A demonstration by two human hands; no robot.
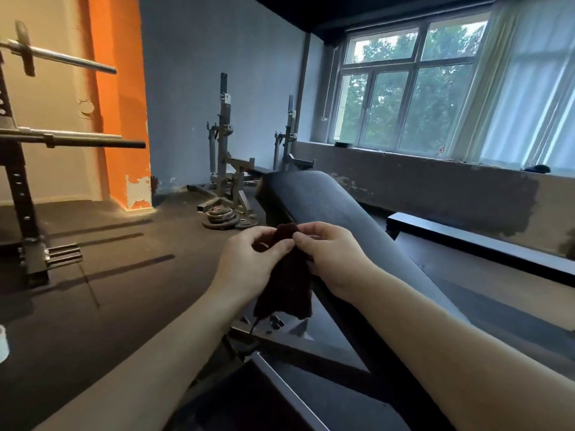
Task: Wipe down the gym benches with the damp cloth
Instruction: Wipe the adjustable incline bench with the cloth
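Two bare arms reach in from the bottom of the frame and meet in the middle. The left hand (252, 262) and the right hand (329, 259) are close together, and both hold the dark cloth (286, 284). Each hand has its thumb and fingers curled in and pinches the top of the cloth. The rest of the cloth hangs down loose between the two wrists. The cloth is up in the air, in front of the near end of the black gym bench (326, 200). I cannot tell if it touches the pad. The bench pad is tilted and goes up and away toward the middle of the frame. A second long, low black bench (482, 244) sits at the right, near the wall. A pile of round weight plates (228, 217) lies on the dark floor (109, 275) just left of the tilted bench. Behind them stand tall metal racks (224, 144) by the grey wall. At the upper left a shiny bar (62, 57) sticks out by an orange pillar (121, 104). A big window (410, 88) with a white curtain (529, 88) fills the upper right.
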